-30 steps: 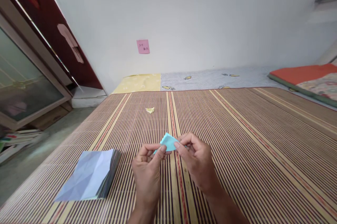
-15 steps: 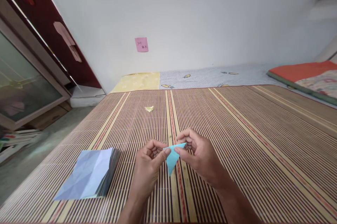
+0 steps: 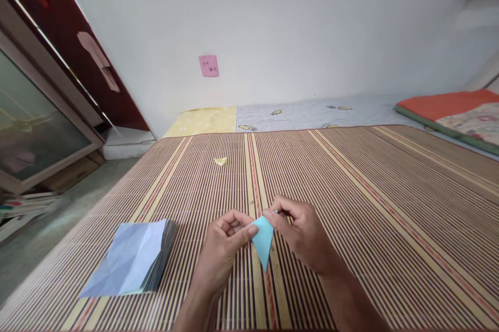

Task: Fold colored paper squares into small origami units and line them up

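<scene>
A fold in the turquoise paper (image 3: 263, 241) seems to be the step in hand, and for the next move an even pinch along its upper edge is probably called for. The paper is held to the right of the paper stack (image 3: 130, 256), its left corner pinched by the left hand (image 3: 223, 246), its upper right corner by the right hand (image 3: 306, 238). A kite-like, smooth face is shown, tapered to a sharp lower tip; how its layers lie cannot be told.
</scene>
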### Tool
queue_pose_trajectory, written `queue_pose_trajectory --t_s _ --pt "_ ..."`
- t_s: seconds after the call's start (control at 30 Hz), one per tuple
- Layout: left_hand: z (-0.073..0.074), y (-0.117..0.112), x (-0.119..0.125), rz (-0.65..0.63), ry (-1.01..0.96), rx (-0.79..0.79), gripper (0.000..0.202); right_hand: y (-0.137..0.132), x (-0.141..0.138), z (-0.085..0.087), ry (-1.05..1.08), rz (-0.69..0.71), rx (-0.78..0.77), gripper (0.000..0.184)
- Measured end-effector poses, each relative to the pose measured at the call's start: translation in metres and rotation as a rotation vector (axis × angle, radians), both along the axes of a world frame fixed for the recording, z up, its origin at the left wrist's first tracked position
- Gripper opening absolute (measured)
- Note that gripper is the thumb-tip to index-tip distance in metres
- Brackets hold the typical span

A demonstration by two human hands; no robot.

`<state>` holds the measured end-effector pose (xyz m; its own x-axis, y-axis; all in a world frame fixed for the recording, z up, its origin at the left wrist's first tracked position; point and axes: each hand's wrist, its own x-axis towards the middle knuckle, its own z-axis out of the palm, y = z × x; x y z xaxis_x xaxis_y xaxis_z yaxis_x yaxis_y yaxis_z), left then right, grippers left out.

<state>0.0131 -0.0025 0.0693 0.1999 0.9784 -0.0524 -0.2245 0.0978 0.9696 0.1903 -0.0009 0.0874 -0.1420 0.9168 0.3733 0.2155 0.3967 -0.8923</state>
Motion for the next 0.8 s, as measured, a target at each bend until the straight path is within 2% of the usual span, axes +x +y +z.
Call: queue_pose_trajectory --t_s 0.1,0.23,0.3,0.4,0.47,0.57,0.63,0.8 --pt "0.003 -0.003 0.001 0.014 0.08 0.03 0.021 0.0 -0.003 -0.003 -0.017 -0.056 0.0 0.037" --pt "0.006 -0.002 0.0 0.05 0.111 0.052 0.022 0.003 -0.001 -0.006 0.073 0.044 -0.091 0.037" --pt "0.005 -0.001 0.0 0.034 0.085 0.032 0.022 0.003 0.001 -0.005 0.062 0.06 -0.086 0.035" --pt "0.004 0.001 0.001 -0.039 0.05 -0.014 0.022 0.003 0.002 -0.004 0.042 0.0 -0.044 0.034" --pt "0.004 0.001 0.002 -0.052 0.06 -0.008 0.024 0.004 0.0 -0.005 0.086 -0.013 -0.076 0.033" --pt "0.003 -0.001 0.002 0.028 0.109 0.065 0.023 0.004 -0.003 -0.01 0.126 0.087 -0.183 0.032" --pt "0.001 -0.001 0.001 0.094 0.111 0.099 0.023 0.004 -0.005 -0.012 0.08 0.17 -0.224 0.032" --pt "-0.004 0.003 0.001 0.196 -0.054 0.024 0.027 0.003 -0.008 -0.012 -0.014 0.248 -0.225 0.029"
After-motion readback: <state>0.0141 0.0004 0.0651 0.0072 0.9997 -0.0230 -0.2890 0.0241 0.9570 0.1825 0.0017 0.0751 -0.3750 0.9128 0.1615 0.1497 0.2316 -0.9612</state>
